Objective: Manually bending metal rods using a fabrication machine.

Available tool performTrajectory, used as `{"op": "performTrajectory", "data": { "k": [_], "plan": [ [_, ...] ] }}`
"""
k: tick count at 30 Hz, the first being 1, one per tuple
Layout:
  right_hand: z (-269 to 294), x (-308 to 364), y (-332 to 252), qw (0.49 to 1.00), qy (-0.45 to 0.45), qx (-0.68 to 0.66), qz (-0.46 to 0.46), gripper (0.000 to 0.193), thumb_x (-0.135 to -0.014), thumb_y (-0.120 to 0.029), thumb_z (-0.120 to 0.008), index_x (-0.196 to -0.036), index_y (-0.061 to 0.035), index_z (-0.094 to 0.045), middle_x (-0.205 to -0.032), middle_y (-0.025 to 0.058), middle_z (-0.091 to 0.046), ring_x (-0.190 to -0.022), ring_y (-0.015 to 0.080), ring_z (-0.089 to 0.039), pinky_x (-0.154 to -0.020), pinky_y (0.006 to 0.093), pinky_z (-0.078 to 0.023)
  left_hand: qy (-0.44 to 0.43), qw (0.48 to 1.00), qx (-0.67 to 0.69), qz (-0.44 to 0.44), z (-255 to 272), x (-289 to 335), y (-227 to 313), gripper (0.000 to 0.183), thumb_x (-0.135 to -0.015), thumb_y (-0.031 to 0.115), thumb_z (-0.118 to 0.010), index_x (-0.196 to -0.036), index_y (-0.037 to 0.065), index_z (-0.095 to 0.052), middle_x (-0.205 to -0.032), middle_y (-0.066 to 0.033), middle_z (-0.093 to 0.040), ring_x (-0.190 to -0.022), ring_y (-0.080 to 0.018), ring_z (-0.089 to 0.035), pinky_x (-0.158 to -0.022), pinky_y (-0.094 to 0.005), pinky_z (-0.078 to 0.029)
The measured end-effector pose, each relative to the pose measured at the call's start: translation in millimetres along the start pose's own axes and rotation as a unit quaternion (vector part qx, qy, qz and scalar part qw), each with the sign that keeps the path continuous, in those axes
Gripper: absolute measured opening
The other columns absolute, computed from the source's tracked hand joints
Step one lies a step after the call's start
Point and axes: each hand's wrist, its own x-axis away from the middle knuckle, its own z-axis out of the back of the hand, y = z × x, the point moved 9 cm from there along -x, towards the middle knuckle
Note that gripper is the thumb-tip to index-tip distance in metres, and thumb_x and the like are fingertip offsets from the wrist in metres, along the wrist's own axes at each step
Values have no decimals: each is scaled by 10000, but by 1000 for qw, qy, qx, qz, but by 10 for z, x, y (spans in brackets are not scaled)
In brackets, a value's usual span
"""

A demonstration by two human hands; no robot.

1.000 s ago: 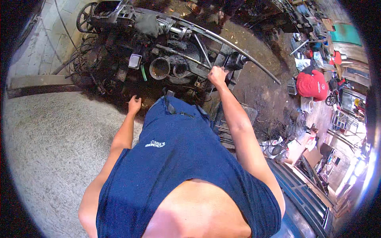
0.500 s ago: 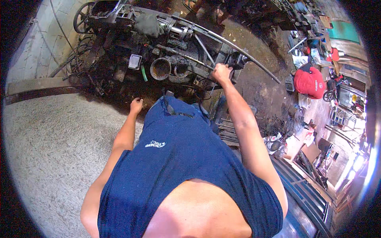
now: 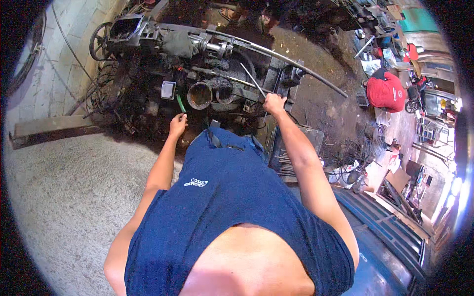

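Observation:
My right hand [image 3: 274, 104] is closed around the lower end of a thin metal rod [image 3: 253, 78], which slants up and left across a dark, greasy lathe [image 3: 207, 71]. At the lathe's near side, the fingers of my left hand [image 3: 178, 124] are bent together at the lower end of a green handle [image 3: 180, 104]. What the handle belongs to is hard to make out. A small pale square tray [image 3: 168, 90] sits left of the handle. To its right are two round metal openings, the larger being a rusty ring [image 3: 200, 95].
A long bar [image 3: 316, 76] sticks out from the lathe's right end. A handwheel [image 3: 100, 41] stands at its left, and a grey cloth [image 3: 178, 44] lies on top. Another person's foot [image 3: 228, 13] shows beyond. At right are a red bundle [image 3: 385, 92] and scattered scrap.
My left hand has risen to the green handle's lower end. My right hand and the rod have moved slightly down in the picture, as has the whole lathe.

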Motion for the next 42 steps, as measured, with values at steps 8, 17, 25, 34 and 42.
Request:
{"op": "performTrajectory", "data": {
  "k": [8,17,25,34,42],
  "plan": [
    [1203,678,-309,964,200,64,162,152,-681,-146,-618,-798,-56,-656,-852,115,-618,-889,302,-552,-757,488,-384,-76,958,278,15,-328,21,1306,645,-987,551,-301,-1265,4,-498,-1022,-110,-649,-882,-199,-652,-761,-320,-499],
    [2964,1617,-945,888,376,30,264,209,-740,-115,-652,-948,-97,-653,-926,54,-579,-950,247,-510,-872,461,-332,-291,566,771,13,-520,407,3409,907,-885,725,-224,-1330,-44,-407,-1346,-249,-469,-1265,-402,-439,-1100,-550,-288],
    [3674,1874,-1268,846,459,30,268,216,-751,-136,-665,-965,-109,-655,-916,30,-585,-930,226,-512,-848,429,-306,-376,527,758,-84,-311,832,4525,914,-889,711,-232,-1375,-57,-334,-1418,-236,-383,-1367,-382,-303,-1146,-561,-188],
    [3769,1864,-1273,841,483,20,245,204,-755,-154,-667,-953,-105,-662,-940,38,-593,-945,228,-513,-835,436,-305,-396,532,740,-113,-310,847,4586,906,-890,701,-260,-1363,-65,-360,-1422,-239,-390,-1373,-378,-299,-1147,-558,-182],
    [4274,1397,198,762,534,-334,149,268,-781,-205,-730,-973,-18,-722,-883,99,-712,-774,212,-666,-704,288,-506,-342,572,739,-96,-269,667,4257,852,-908,667,-273,-1317,-69,-407,-1381,-258,-432,-1342,-402,-343,-1142,-568,-195]
  ]
}}
